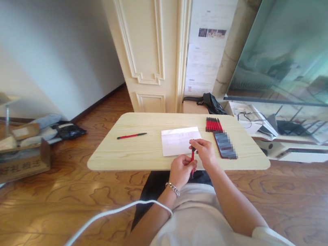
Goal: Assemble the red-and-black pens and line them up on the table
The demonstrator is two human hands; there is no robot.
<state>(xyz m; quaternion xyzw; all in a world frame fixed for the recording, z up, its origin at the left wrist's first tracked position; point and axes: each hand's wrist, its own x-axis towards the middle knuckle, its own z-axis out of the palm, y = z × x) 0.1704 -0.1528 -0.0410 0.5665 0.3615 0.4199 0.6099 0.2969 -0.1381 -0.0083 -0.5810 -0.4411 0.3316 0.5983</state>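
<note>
A red pen (192, 160) is held in both hands at the near edge of the light wooden surface (131, 154), just nearer than the white sheet of paper (180, 141) taken here as the landmark. The left hand (182, 170), with a metal bracelet (172, 188) at the wrist, is closed around the lower part of the pen; the right hand (204, 152) is pinched shut on its upper part. The pen's long axis is stood nearly upright in the view, tilted slightly, with the dark upper end pointed away towards the paper's near edge and the lower end pointed back towards the body; which end is the tip cannot be told. A white cable (84, 229) is seen crossing the left forearm, nearer than everything else. Right of the paper, a dark flat pack (225, 145) is laid on the surface, its face blurred, with a row of red pens (212, 124) packed side by side at its far end, their long axes run away from the person. Left of the paper and well apart from it, a single red pen with a black end (132, 136) is laid flat, its long axis crosswise, the black end turned towards the paper. Beyond the paper a cream panelled door (146, 43) is seen.
</note>
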